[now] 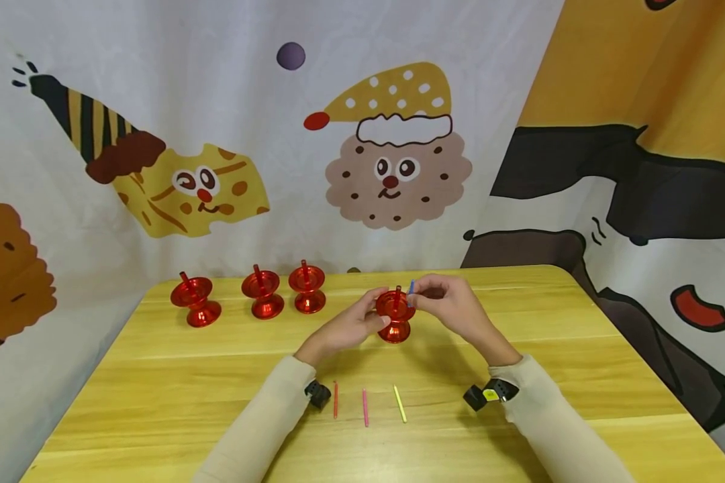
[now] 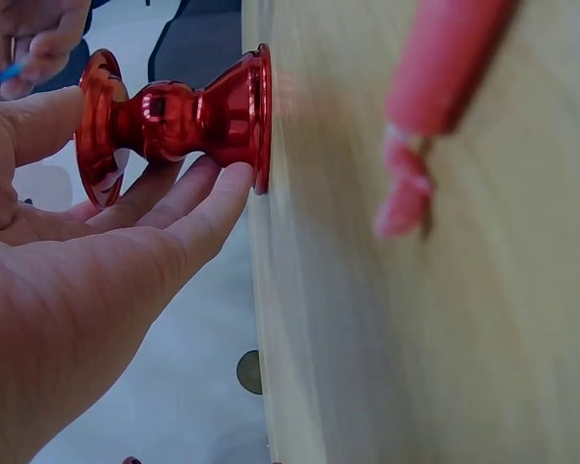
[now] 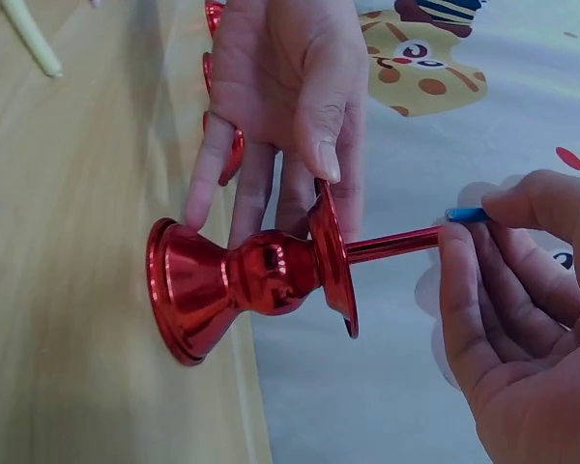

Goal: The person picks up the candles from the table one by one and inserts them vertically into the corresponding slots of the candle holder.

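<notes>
Blue candle (image 3: 466, 215) stands near-upright, pinched in my right fingers (image 3: 461, 290), post (image 3: 391, 246) just leftward. My left fingers (image 3: 255, 193) hold the holder (image 3: 275, 271).

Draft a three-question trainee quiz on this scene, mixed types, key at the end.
1. How many candles lie loose on the table?
2. True or false: the right hand holds a yellow candle.
3. What does the left hand hold?
A) The pink candle
B) A red candle holder
C) The yellow candle

Key:
1. Three.
2. False; it pinches a blue candle.
3. B.
</notes>
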The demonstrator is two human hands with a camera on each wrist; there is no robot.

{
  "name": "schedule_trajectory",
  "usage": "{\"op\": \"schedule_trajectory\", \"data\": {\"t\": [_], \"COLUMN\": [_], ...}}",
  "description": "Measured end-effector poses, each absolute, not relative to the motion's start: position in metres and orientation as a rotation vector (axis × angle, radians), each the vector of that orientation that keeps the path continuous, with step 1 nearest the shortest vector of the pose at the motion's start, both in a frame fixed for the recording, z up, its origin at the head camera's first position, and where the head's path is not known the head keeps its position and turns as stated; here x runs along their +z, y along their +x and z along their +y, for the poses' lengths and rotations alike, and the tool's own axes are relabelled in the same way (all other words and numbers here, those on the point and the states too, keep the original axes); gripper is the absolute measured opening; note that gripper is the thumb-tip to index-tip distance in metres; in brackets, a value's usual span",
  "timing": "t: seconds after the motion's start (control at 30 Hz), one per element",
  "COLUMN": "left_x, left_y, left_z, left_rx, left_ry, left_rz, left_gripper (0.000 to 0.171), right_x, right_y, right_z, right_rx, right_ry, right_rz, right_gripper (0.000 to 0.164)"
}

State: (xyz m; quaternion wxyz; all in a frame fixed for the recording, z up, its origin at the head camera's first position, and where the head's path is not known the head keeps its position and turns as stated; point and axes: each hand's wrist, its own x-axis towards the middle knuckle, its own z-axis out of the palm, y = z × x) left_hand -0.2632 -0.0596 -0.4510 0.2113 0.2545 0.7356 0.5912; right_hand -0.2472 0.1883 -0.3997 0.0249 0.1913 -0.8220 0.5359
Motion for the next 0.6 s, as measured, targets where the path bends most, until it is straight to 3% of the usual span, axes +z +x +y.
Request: {"op": "schedule_trajectory", "data": {"t": [0.6], "left_x": [-0.452], "left_y": [-0.261], "left_z": [-0.055], "left_rx": [1.624], "left_ry": [0.718], "left_rz": [2.05], "left_gripper": [0.069], "right_x": [-0.406], "right_y": [-0.263], "right_z": [0.168], "right_rx": [1.562], "right_ry": [0.551], "right_rz": [-2.301], "right_gripper": [0.006]}}
